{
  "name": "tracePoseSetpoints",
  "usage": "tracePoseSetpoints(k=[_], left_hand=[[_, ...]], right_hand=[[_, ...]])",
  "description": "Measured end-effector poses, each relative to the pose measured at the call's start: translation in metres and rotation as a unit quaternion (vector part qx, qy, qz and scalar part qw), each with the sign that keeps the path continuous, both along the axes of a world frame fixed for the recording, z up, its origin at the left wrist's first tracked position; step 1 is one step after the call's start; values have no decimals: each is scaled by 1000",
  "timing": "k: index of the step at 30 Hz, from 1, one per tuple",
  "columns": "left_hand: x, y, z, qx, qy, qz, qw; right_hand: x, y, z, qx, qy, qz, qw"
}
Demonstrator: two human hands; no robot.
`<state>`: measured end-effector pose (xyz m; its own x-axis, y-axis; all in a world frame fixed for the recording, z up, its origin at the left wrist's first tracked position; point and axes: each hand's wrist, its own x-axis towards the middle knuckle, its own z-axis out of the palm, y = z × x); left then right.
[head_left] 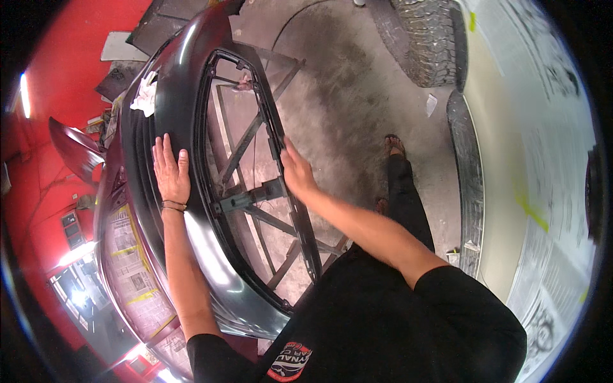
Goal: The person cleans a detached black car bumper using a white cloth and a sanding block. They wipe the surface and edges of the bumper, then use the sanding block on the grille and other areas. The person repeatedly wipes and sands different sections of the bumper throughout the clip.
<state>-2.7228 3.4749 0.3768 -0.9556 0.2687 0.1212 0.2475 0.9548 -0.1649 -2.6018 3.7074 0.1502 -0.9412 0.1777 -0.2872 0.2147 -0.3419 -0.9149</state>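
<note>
A glossy black car bumper (172, 89) with a large grille opening rests on a metal frame stand (242, 143). My left hand (171, 175) lies flat on the bumper's outer face, fingers stretched out and thumb apart. Across the opening, my right hand (297, 172) grips the bumper's black edge strip, with its fingertips partly hidden behind it. A crumpled white cloth (145, 94) sits in a recess of the bumper, farther off than my left hand. A dark crosspiece (249, 198) spans the opening between my forearms.
Left of the bumper stands a dark red car masked with newspaper (131, 255) and yellow tape. On the right are a pale car body panel (498, 172) with masking and a knobbly tyre (431, 45). Concrete floor (345, 96) lies between, where my sandalled foot (394, 143) shows.
</note>
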Motion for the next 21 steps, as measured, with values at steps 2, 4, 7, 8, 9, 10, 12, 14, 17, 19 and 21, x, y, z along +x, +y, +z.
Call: tracePoseSetpoints(k=[2,4,7,8,9,10,12,14,17,19,21], left_hand=[[-17,2,4,15,-1,-4,1000],[-44,10,9,39,-11,-2,999],[-43,-3,10,94,-14,36,995],[-68,6,14,84,-50,52,994],[-68,5,13,84,-50,56,994],[-66,3,11,84,-50,61,993],[-63,1,6,83,-46,72,993],[-68,12,10,94,-51,83,991],[-77,19,14,97,-56,82,990],[-71,22,15,103,-61,107,987],[-68,19,18,105,-58,108,987]], right_hand=[[-56,21,2,-72,-20,47,996],[-74,24,1,-63,-6,32,998],[-16,19,20,0,29,44,999],[-9,24,32,-27,-16,59,998],[-7,26,36,-34,-25,73,996],[-19,25,32,-43,-26,72,996],[-62,22,20,-63,-31,68,995],[-144,27,11,-86,-65,77,991],[-210,30,-7,-171,-94,94,976],[-174,32,1,-86,-13,64,994],[-122,38,22,-69,-24,103,992]])
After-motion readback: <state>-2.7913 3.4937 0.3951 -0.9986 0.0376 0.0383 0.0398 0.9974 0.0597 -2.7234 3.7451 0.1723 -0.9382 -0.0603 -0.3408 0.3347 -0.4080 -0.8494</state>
